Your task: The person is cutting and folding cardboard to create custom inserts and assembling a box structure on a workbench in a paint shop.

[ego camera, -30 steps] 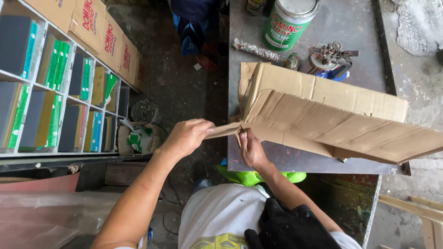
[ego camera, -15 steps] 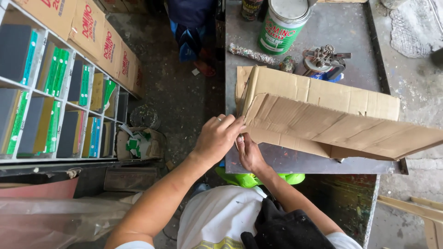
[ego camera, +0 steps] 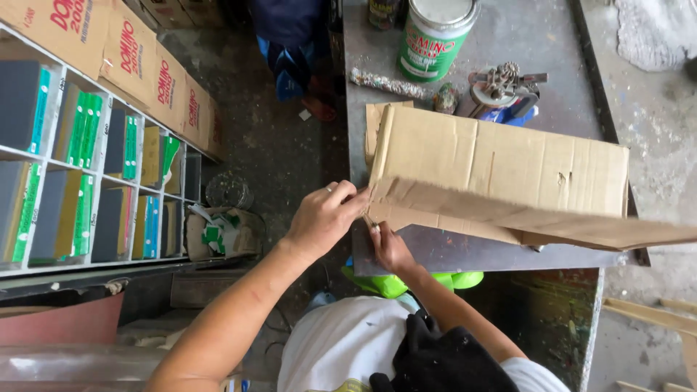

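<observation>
Over on the left stands a shelf unit (ego camera: 87, 167) packed with upright stacks of dark sheets edged in green, blue and yellow, and a row of cardboard cartons (ego camera: 145, 72) sits along its top. On the dirty floor beside it lies a round glass jar (ego camera: 229, 191), with a torn paper packet (ego camera: 221, 232) just below it. Moving across, the left hand (ego camera: 323, 218) is closed on the near left corner of a big flattened cardboard box (ego camera: 501, 181), fingers curled over the edge where the flaps meet. Just under it, the right hand (ego camera: 390, 248) pinches the same corner from below; it seems to hold something small against the cardboard, though I can't make out what. The box lies across a grey metal table (ego camera: 537, 43), its long lower flap jutting out past the right edge. Behind the box on the table stand a green and white tin can (ego camera: 433, 40), a speckled stick (ego camera: 385, 82) and a cluster of small metal tools (ego camera: 501, 91). A bright green thing (ego camera: 406, 282) shows under the table's near edge
</observation>
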